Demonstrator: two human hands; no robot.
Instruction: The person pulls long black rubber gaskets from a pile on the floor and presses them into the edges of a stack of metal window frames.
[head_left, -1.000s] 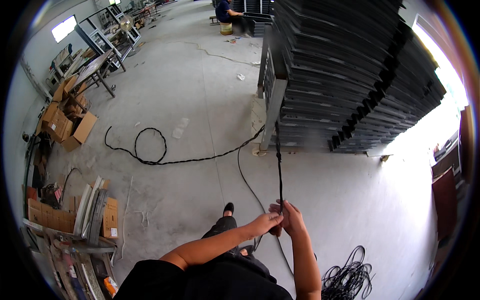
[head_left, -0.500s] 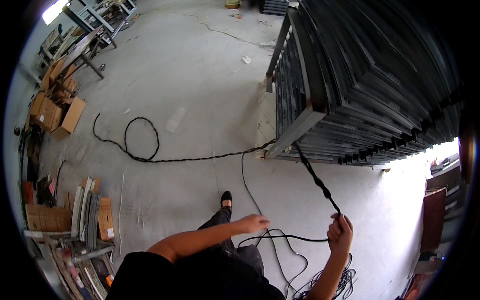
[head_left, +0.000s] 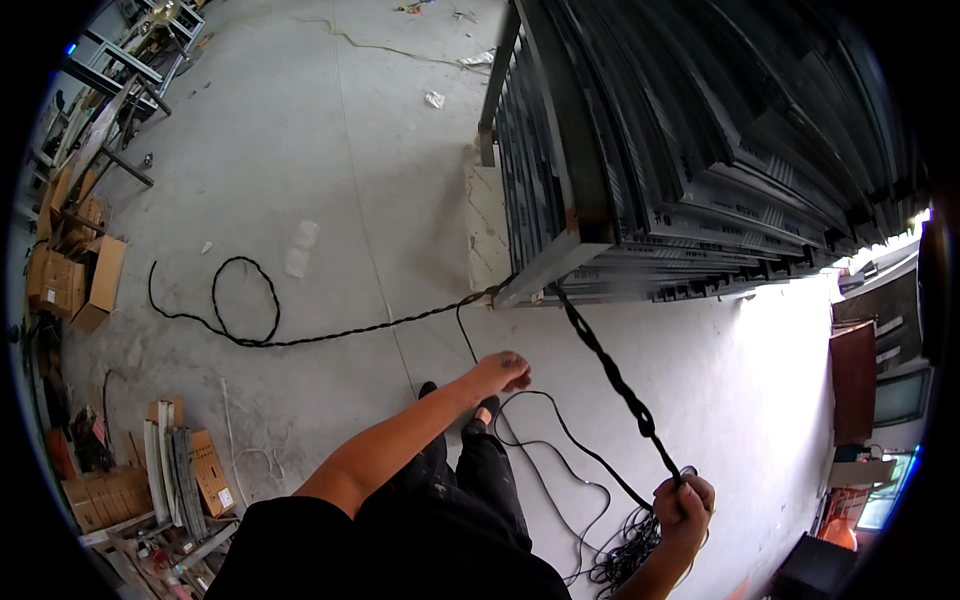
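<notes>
The right hand [head_left: 685, 505] grasps the twisted black cord [head_left: 604, 360]. Left of this grip, the left hand [head_left: 501, 373] hangs loose, released.

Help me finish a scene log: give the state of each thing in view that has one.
Right hand, closed on the twisted black cord.
Left hand, fingers bent, apart from that cord.
Twisted black cord, nearly straight down to the right hand.
Floor cord, slack, with one loop.
Cord pile, tangled.
Cardboard box, open.
Dark stack, piled in layers.
</notes>
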